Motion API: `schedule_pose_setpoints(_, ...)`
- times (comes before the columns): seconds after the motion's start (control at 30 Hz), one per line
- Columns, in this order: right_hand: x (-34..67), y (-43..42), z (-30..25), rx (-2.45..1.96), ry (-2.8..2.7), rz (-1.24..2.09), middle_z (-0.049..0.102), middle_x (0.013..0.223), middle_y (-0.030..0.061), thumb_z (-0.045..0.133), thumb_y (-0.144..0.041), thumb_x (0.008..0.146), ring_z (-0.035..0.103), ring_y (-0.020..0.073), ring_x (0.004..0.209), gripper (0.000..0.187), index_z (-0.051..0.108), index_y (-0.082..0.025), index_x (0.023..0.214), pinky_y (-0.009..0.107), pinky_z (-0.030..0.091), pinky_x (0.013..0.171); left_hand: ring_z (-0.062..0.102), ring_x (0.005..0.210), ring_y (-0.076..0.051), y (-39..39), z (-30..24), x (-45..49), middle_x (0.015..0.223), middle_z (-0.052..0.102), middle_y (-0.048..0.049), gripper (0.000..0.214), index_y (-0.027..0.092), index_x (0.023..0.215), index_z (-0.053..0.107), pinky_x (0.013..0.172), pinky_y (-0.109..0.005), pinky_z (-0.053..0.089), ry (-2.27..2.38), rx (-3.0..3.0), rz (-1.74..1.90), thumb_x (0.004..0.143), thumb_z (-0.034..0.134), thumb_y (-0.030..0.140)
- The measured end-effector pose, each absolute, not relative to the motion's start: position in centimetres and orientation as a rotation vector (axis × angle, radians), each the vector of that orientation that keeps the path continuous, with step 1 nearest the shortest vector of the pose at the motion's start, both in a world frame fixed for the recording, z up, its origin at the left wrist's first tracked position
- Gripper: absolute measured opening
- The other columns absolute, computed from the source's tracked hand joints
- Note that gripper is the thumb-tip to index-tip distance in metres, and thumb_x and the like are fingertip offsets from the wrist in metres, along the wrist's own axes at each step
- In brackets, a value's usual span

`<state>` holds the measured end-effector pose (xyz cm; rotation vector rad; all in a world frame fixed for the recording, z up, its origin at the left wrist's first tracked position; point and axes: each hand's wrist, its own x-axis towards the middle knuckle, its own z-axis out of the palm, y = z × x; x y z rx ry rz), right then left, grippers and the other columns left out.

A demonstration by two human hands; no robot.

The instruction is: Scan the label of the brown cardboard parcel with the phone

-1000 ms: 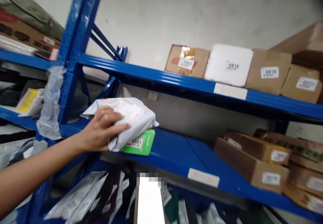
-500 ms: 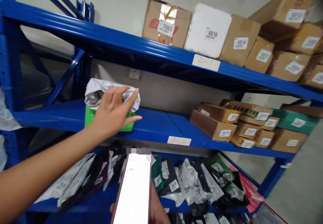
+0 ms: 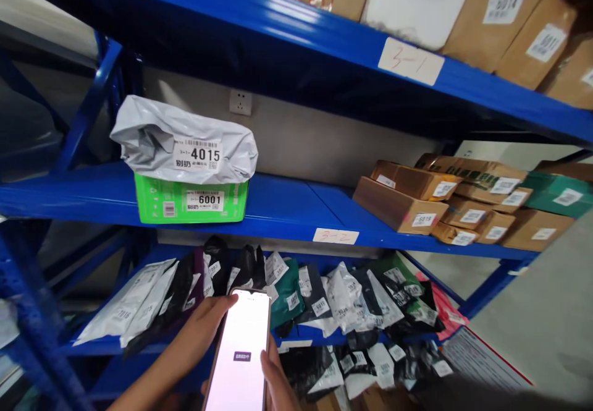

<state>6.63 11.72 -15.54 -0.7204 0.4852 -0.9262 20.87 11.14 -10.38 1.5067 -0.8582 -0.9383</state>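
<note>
My right hand (image 3: 281, 380) is wrapped round a lit smartphone (image 3: 243, 337), its thumb lying along the right edge of the screen. A small dark message box shows on the white display. My left hand (image 3: 207, 319) is at the phone's upper left edge, with one fingertip on the top left of the screen; its other fingers are mostly hidden. Beyond, on the middle shelf, a grey-white plastic parcel (image 3: 157, 133) labelled 4015 lies on top of a green box (image 3: 152, 198) labelled 6001. Neither hand touches these two.
The blue middle shelf (image 3: 287, 204) carries stacked cardboard boxes (image 3: 393, 204) on the right. Several bagged parcels (image 3: 343, 300) lie on the shelf below, with more bags (image 3: 315, 368) lower down. Boxes (image 3: 491, 15) stand on the upper shelf. A wall socket (image 3: 240, 102) is behind.
My left hand has come away from the grey-white parcel, down to the phone. The view has moved closer and lower. A message box now shows on the screen.
</note>
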Motion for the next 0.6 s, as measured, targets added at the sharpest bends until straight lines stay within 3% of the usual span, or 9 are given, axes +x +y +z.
schedule_pose_setpoints(0.1, 7.0, 11.6, -16.2, -0.721, 0.587, -1.004, 0.069, 0.105, 0.0088, 0.071, -0.061, 0.054, 0.057, 0.0304, 0.110, 0.075, 0.055, -0.020, 0.115, 0.050, 0.039, 0.099, 0.059, 0.076, -0.026, 10.8, -11.1, 21.1, 0.070, 0.066, -0.0051, 0.038, 0.019, 0.066, 0.064, 0.075, -0.034, 0.043, -0.899, 1.436, -1.111, 0.064, 0.053, 0.055)
schedule_pose_setpoints(0.2, 6.8, 11.8, -16.4, -0.758, 0.668, -1.025, 0.069, 0.107, 0.0063, 0.068, -0.064, 0.055, 0.052, 0.0285, 0.117, 0.065, 0.061, -0.023, 0.106, 0.047, 0.030, 0.107, 0.060, 0.078, -0.025, 10.8, -11.9, 20.8, 0.075, 0.068, -0.0043, 0.038, 0.016, 0.077, 0.063, 0.076, -0.034, 0.044, -0.789, 1.294, -1.236, 0.065, 0.050, 0.050)
schedule_pose_setpoints(0.4, 5.3, 12.3, -15.4, -1.044, 0.748, -0.969, 0.064, 0.114, 0.0067, 0.052, -0.051, 0.080, 0.059, 0.0243, 0.105, 0.044, 0.055, -0.024, 0.114, 0.044, 0.049, 0.088, 0.062, 0.075, -0.024, 10.8, -13.5, 19.6, 0.085, 0.069, -0.0058, 0.047, 0.015, 0.101, 0.053, 0.066, -0.032, 0.045, -0.895, 1.240, -1.321, 0.061, 0.063, 0.038)
schedule_pose_setpoints(0.6, 5.9, 12.4, -14.0, -1.084, 0.743, -0.947, 0.060, 0.112, 0.0072, 0.050, -0.040, 0.085, 0.060, 0.0213, 0.095, 0.032, 0.056, -0.020, 0.109, 0.041, 0.052, 0.082, 0.062, 0.089, -0.025, 10.5, -14.2, 18.8, 0.100, 0.067, -0.0102, 0.052, 0.016, 0.103, 0.050, 0.076, -0.032, 0.046, -0.929, 1.376, -1.186, 0.064, 0.067, 0.046)
